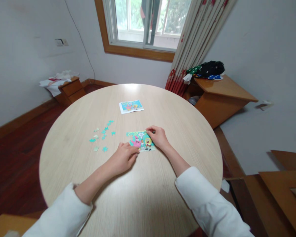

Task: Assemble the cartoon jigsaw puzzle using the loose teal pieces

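Note:
A partly joined jigsaw puzzle (142, 146) with cartoon figures on a turquoise ground lies flat on the round table. My left hand (126, 156) is closed, its fingertips and thumb at the puzzle's lower left edge, hiding that corner. At the top edge, my right hand (157, 135) pinches with thumb and index finger on what looks like a jigsaw puzzle piece; the fingertips partly cover it. Several loose turquoise and pale pieces (104, 131) lie scattered to the left of the puzzle. Farther back rests a reference picture (131, 106) showing similar cartoon figures.
The round pale wood table (143, 197) spans the middle of the view. Behind its right side stands a wooden cabinet (222, 89) with dark cloth on top, beside a long curtain (189, 39). A small wooden stand (72, 89) with papers is at the left.

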Tool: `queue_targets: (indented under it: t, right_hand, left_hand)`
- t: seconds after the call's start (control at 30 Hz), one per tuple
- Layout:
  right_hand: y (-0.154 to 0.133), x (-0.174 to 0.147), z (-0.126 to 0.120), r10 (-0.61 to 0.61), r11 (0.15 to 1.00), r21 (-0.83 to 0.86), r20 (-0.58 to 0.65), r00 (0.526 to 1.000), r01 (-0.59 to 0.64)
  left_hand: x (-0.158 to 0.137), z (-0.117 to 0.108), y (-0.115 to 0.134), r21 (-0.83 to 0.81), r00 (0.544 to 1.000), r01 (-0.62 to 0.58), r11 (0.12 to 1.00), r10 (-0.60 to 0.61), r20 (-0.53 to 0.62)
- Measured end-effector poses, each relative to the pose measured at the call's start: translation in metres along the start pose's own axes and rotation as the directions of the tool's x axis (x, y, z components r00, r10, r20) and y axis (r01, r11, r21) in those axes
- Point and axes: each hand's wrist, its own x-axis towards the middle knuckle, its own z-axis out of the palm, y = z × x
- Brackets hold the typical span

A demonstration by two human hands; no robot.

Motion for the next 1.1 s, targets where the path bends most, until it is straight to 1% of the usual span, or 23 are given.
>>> queue_targets:
  t: [0.13, 0.3, 0.53, 0.77, 0.97, 1.1]
  right_hand:
    - [-0.004, -0.001, -0.002, 0.005, 0.996, -0.092, 0.012, 1.0, -0.003]
    - [-0.009, -0.002, -0.002, -0.014, 0.975, -0.22, 0.017, 1.0, 0.017]
    - [-0.012, -0.006, 0.0, -0.041, 0.93, -0.365, 0.03, 0.999, 0.05]
    - [-0.016, -0.008, 0.0, -0.041, 0.909, -0.415, -0.005, 0.999, 0.035]
    - [-0.018, -0.009, -0.001, -0.084, 0.918, -0.394, -0.072, 0.994, 0.049]
    - [-0.02, -0.009, -0.001, -0.036, 0.909, -0.415, 0.003, 0.999, 0.034]
  left_hand:
    - [0.0, 0.0, 0.0, 0.015, 1.0, 0.002, 1.0, -0.002, 0.014]
    - [-0.001, 0.002, -0.001, 0.016, 1.0, -0.011, 1.0, 0.011, 0.003]
    - [0.0, 0.0, 0.0, 0.011, 1.0, -0.001, 1.0, 0.001, 0.021]
    - [0.0, -0.002, 0.003, 0.033, 1.0, 0.012, 0.999, -0.013, 0.028]
    - [0.0, -0.002, 0.003, 0.035, 0.999, 0.014, 0.999, -0.015, 0.036]
    - [0.0, -0.003, 0.004, 0.031, 0.999, 0.012, 0.999, -0.013, 0.035]
